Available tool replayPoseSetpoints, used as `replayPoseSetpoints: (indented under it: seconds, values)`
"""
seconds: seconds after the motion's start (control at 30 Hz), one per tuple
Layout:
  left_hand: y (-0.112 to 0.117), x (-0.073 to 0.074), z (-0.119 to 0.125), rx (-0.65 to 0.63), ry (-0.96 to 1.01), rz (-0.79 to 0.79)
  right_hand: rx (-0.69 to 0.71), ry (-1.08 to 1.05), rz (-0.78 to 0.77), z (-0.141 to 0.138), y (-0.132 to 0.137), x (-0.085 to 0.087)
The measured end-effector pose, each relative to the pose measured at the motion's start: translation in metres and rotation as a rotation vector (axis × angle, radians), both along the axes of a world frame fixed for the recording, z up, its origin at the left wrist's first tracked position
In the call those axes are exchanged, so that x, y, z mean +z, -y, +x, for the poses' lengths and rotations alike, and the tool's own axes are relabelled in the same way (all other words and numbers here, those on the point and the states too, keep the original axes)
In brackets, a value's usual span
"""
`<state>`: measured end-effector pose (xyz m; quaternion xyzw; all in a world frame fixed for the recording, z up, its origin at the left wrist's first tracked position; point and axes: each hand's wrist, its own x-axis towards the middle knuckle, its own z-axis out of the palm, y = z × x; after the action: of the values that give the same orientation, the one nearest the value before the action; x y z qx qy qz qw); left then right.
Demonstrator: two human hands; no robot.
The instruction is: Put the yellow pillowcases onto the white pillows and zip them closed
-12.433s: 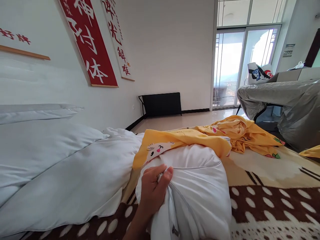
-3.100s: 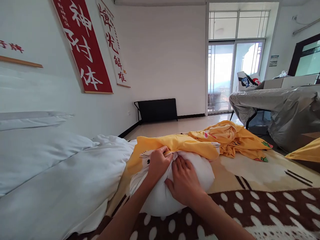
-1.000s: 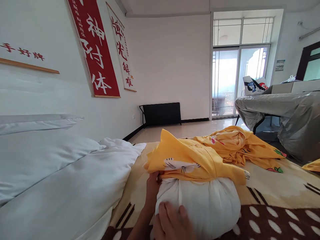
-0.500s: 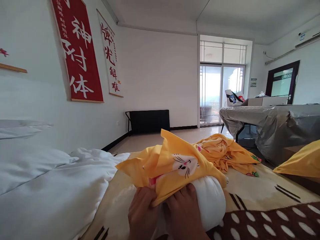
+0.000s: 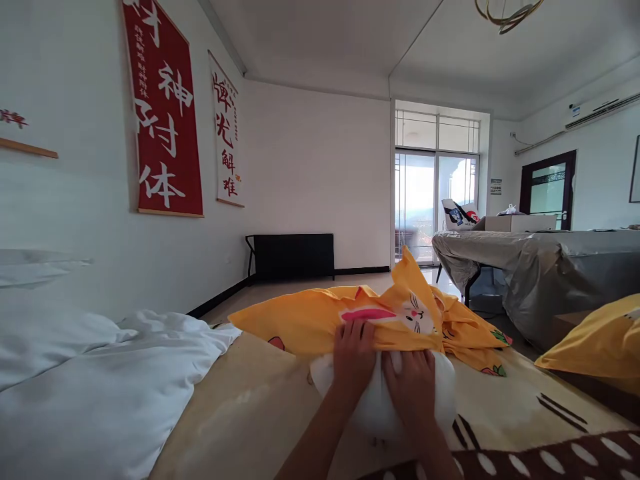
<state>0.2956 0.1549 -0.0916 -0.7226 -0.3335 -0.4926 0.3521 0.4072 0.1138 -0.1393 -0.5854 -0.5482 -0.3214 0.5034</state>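
Observation:
A yellow pillowcase (image 5: 310,320) printed with a white rabbit face lies across the bed in front of me. Its near edge overlaps a puffy white pillow (image 5: 445,387). My left hand (image 5: 354,357) grips that edge, with the fingers bent over the yellow cloth by the rabbit's pink ear. Just to the right, my right hand (image 5: 413,383) is closed on the white pillow, its fingertips at the pillowcase's edge. Part of the pillow is hidden under the cloth and behind my hands.
White bedding (image 5: 100,393) is heaped at the left. More yellow cloth (image 5: 475,333) lies bunched behind the pillow, and another yellow piece (image 5: 595,340) is at the right. A plastic-covered table (image 5: 530,267) stands beyond. The bed cover (image 5: 240,413) is beige and brown.
My left hand has moved right and up onto the pillowcase's edge. The pillowcase is spread wider to the left, and its rabbit face has shifted right. The view has tilted up slightly.

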Motion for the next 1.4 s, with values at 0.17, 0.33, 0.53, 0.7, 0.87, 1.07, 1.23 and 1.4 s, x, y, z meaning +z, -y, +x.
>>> replayPoseSetpoints:
  seconds: [0.17,0.33,0.53,0.7,0.87,1.07,1.23,1.4]
  values:
    - [-0.022,0.022,0.007,0.030,-0.033,-0.167,-0.080,0.078,-0.188,-0.009,0.028,0.015]
    - [-0.013,0.033,0.009,0.028,-0.172,-0.130,-0.135,0.156,-0.167,-0.025,0.034,0.007]
    - [0.004,0.015,0.014,-0.006,-0.380,0.062,-0.193,0.122,-0.261,-0.019,0.008,-0.002]
    - [0.017,-0.014,0.032,-0.122,-0.482,0.133,-0.137,0.102,-0.301,0.013,-0.006,-0.019]
    - [0.001,-0.009,0.021,0.076,-0.259,0.092,-0.165,-0.031,-0.264,0.034,-0.014,-0.026]
    - [-0.021,-0.005,-0.033,0.149,-0.093,0.061,-0.125,-0.080,-0.181,0.029,-0.018,-0.019]
    - [-0.011,0.050,-0.049,0.043,-0.118,-0.017,0.052,-0.133,0.001,0.008,-0.007,-0.006]
    - [0.012,0.109,-0.031,-0.132,0.110,0.082,0.383,-0.348,0.084,-0.010,0.017,0.006]
